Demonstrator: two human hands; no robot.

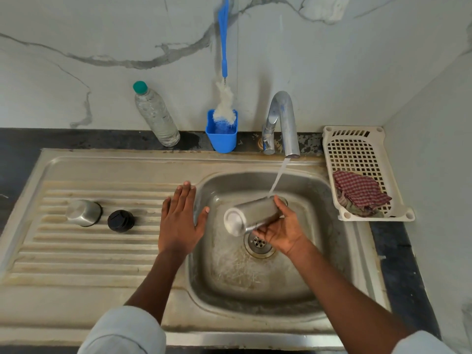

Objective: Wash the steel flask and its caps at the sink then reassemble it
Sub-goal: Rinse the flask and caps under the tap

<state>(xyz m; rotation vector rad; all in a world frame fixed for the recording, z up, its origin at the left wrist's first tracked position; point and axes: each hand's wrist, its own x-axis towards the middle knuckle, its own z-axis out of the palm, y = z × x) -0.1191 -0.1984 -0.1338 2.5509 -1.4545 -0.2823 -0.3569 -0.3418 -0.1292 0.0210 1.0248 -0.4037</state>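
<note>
Tap (282,123) overhangs basin (255,282); drainboard (89,256) open

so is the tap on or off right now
On. A stream of water runs from the tap spout down onto the flask, which the right hand holds tipped on its side over the sink.

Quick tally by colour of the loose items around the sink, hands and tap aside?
Steel: 2, cylindrical steel flask body, domed steel outer cap
Black: 1, round black inner cap
Blue: 2, blue plastic holder cup, blue-handled bottle brush
Clear: 1, clear plastic bottle with green cap
White: 1, white plastic basket
Red: 1, red checked cloth
Total: 8
</note>
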